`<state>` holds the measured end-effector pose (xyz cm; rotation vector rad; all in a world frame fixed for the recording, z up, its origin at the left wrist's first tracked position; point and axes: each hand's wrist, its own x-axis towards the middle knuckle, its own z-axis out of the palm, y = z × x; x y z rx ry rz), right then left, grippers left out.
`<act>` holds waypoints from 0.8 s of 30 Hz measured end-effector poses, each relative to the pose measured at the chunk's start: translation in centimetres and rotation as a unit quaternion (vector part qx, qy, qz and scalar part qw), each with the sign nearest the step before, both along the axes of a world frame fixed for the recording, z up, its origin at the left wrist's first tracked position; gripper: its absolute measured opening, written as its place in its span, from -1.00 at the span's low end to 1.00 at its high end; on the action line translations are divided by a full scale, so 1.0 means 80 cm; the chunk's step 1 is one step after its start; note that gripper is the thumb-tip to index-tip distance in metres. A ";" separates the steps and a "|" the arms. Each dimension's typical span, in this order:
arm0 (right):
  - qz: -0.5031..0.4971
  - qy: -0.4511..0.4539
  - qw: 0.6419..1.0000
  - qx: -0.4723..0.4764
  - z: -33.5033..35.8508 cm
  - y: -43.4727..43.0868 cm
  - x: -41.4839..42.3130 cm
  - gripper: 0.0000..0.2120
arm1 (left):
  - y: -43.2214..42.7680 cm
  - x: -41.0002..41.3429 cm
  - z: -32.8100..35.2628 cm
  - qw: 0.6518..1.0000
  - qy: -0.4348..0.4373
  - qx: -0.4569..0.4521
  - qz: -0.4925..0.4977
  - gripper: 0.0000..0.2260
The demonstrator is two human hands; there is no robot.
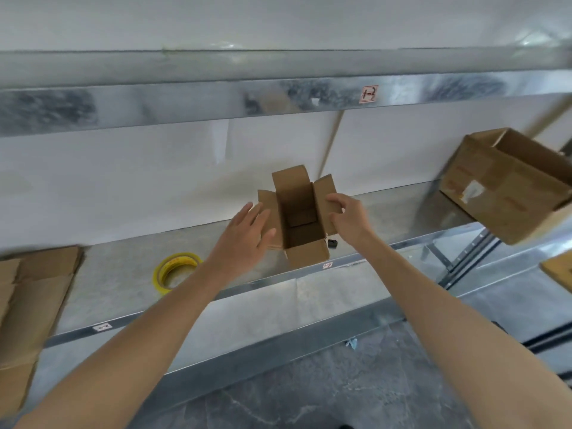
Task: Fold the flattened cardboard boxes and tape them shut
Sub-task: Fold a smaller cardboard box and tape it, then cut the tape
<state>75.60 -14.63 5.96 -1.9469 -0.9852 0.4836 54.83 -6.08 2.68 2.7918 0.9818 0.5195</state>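
A small brown cardboard box (301, 218) stands upright on the metal shelf (123, 267), its top flaps spread open and its inside dark. My left hand (244, 239) has straight fingers lying against the box's left flap. On the other side, my right hand (348, 216) curls its fingers over the right flap. A yellow roll of tape (175, 270) lies flat on the shelf, left of the box. A stack of flattened cardboard boxes (34, 308) sits at the shelf's far left.
A larger open cardboard box (507, 184) stands at the right end of the shelf. A small black object (332, 242) lies just right of the small box. An upper metal shelf (278, 97) runs overhead. Grey floor (340, 382) lies below.
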 end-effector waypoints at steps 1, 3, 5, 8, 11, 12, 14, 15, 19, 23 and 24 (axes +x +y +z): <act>-0.007 -0.002 1.000 0.000 0.003 -0.006 0.008 -0.52 | 0.002 0.007 0.003 1.000 0.008 -0.002 0.000 -0.49; -0.016 -0.006 1.000 -0.002 0.008 -0.019 0.023 -0.53 | 0.003 0.024 0.009 1.000 0.010 -0.004 -0.007 -0.54; -0.024 -0.008 1.000 -0.001 0.013 -0.032 0.040 -0.54 | 0.000 0.041 0.013 1.000 0.008 -0.009 -0.017 -0.55; -0.040 -0.014 0.999 0.003 0.015 -0.055 0.071 -0.54 | -0.007 0.074 0.012 0.999 0.033 -0.008 -0.029 -0.56; -0.050 -0.027 0.998 0.001 0.013 -0.076 0.112 -0.56 | -0.019 0.112 0.009 0.998 0.047 -0.021 -0.030 -0.55; -0.053 -0.031 0.998 0.002 0.013 -0.082 0.127 -0.57 | -0.024 0.126 0.009 0.998 0.050 -0.023 -0.029 -0.55; -0.057 -0.035 0.998 0.001 0.011 -0.094 0.160 -0.57 | -0.035 0.157 0.008 0.998 0.053 -0.025 -0.026 -0.54; -0.056 -0.039 0.998 0.000 0.012 -0.100 0.178 -0.57 | -0.041 0.174 0.008 0.998 0.051 -0.029 -0.022 -0.54; -0.041 -0.037 0.998 -0.008 0.009 -0.122 0.259 -0.55 | -0.065 0.251 0.007 0.997 0.056 -0.045 -0.005 -0.54; -0.031 -0.022 0.999 -0.026 -0.001 -0.139 0.345 -0.54 | -0.090 0.326 0.002 0.997 0.059 -0.050 0.004 -0.54; -0.025 -0.016 0.999 -0.030 -0.003 -0.142 0.364 -0.54 | -0.097 0.342 0.000 0.997 0.058 -0.050 0.007 -0.55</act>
